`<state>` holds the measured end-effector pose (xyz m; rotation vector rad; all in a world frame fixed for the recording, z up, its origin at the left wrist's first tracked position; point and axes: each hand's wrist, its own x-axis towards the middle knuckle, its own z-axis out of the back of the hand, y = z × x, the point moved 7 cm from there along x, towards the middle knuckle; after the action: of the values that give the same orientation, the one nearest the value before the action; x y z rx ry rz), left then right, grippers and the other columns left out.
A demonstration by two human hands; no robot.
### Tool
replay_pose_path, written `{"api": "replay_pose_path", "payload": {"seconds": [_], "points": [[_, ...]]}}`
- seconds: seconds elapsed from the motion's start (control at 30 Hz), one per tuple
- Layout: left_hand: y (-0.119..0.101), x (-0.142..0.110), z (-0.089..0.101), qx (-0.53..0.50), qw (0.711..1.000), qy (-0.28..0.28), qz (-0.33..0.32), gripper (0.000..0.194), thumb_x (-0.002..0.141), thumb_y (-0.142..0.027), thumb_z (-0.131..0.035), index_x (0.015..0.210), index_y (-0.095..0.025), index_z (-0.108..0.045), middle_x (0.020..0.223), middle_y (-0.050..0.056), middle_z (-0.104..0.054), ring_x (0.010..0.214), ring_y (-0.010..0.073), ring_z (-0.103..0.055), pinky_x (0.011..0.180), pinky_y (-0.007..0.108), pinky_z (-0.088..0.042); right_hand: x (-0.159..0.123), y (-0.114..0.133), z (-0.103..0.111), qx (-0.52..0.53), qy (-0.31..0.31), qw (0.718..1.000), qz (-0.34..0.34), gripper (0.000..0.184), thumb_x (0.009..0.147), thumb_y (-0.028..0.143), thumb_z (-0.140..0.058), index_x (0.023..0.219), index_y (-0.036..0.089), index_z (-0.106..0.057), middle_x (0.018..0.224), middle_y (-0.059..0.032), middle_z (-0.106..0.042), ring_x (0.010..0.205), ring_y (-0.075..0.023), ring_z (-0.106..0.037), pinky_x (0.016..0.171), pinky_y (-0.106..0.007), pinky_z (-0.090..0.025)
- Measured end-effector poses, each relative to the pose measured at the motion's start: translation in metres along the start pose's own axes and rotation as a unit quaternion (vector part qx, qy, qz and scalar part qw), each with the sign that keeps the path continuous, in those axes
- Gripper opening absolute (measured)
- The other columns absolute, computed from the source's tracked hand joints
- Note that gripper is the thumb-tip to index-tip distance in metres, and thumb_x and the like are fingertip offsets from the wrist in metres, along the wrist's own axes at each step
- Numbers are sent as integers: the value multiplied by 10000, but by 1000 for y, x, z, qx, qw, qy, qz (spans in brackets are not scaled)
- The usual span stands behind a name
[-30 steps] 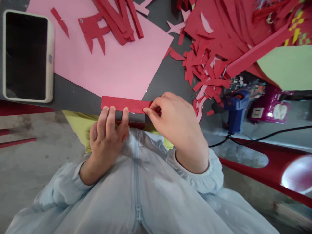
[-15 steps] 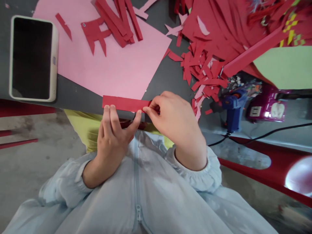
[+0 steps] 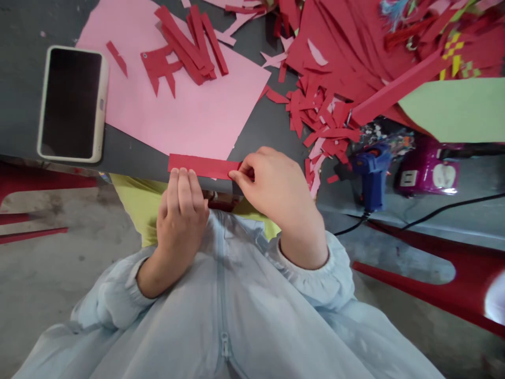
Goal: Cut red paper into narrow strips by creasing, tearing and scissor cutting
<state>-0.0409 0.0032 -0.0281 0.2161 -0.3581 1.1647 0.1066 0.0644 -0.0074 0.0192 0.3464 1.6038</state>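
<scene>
A red paper strip (image 3: 203, 166) lies along the near edge of the dark table, partly over the corner of a pink paper sheet (image 3: 173, 113). My left hand (image 3: 182, 210) has its fingers straight and side by side, their tips resting on the strip's lower left edge. At the strip's right end, my right hand (image 3: 272, 181) pinches it between thumb and curled fingers, which hide that end. Farther up on the pink sheet are several stacked red strips (image 3: 187, 47) and a cut red paper shape (image 3: 160, 66) with pointed ends.
A phone (image 3: 71, 105) lies at the left of the table (image 3: 130, 158). Red paper scraps (image 3: 321, 116) are heaped to the right, beside a blue glue gun (image 3: 373, 173) with a black cord and a purple device (image 3: 428, 171). Green paper (image 3: 457, 110) lies behind them.
My left thumb has drawn in from the strip towards the palm, and the left fingers now lie together. My right hand keeps its pinch. The view has shifted slightly.
</scene>
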Motion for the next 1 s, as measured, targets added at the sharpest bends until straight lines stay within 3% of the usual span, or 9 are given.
{"api": "replay_pose_path", "payload": {"seconds": [0.2, 0.37, 0.5, 0.67, 0.87, 1.0], "points": [[-3, 11, 2, -48, 996, 80, -2, 568, 978, -284, -468, 1480, -22, -422, 1401, 242, -591, 1345, 354, -538, 1063, 443, -445, -1, 1, 1, -5, -7, 1000, 4, 234, 943, 316, -579, 843, 157, -718, 900, -108, -689, 800, -228, -603, 627, -328, -324], [-30, 18, 1, -46, 993, 73, -77, 475, 977, -214, -433, 1403, -25, -520, 1332, 205, -653, 1294, 290, -592, 1044, 378, -480, 0, 2, 2, 2, -11, 1000, 8, 216, 941, 296, -578, 868, 151, -721, 909, -117, -690, 809, -236, -606, 668, -340, -366], [-39, 23, 2, -36, 993, 60, -94, 434, 955, -151, -418, 1325, 10, -578, 1277, 213, -682, 1229, 284, -635, 1001, 359, -514, -2, 3, 5, 3, -14, 1000, 25, 219, 947, 283, -572, 883, 140, -724, 926, -126, -691, 831, -238, -613, 700, -342, -388], [-35, 23, -1, -62, 990, 99, -75, 465, 965, -146, -397, 1395, -29, -533, 1315, 212, -659, 1274, 296, -608, 989, 381, -527, -10, -6, 9, 28, -37, 998, 35, 189, 935, 272, -602, 861, 149, -725, 890, -99, -686, 865, -242, -615, 749, -344, -411], [-35, 11, 1, -83, 993, 36, -80, 556, 974, -143, -467, 1519, -73, -380, 1349, 197, -640, 1338, 275, -562, 1103, 371, -438, -20, -28, 11, 72, -73, 995, -7, 177, 913, 306, -649, 815, 178, -721, 861, -66, -683, 836, -215, -601, 717, -323, -401], [-34, 8, 0, -77, 994, 45, -71, 630, 985, -147, -461, 1578, -116, -252, 1387, 185, -613, 1372, 260, -528, 1134, 363, -400, -22, -36, 11, 94, -75, 993, -16, 187, 913, 314, -636, 788, 192, -705, 832, -53, -671, 807, -204, -584, 707, -323, -389]]}}
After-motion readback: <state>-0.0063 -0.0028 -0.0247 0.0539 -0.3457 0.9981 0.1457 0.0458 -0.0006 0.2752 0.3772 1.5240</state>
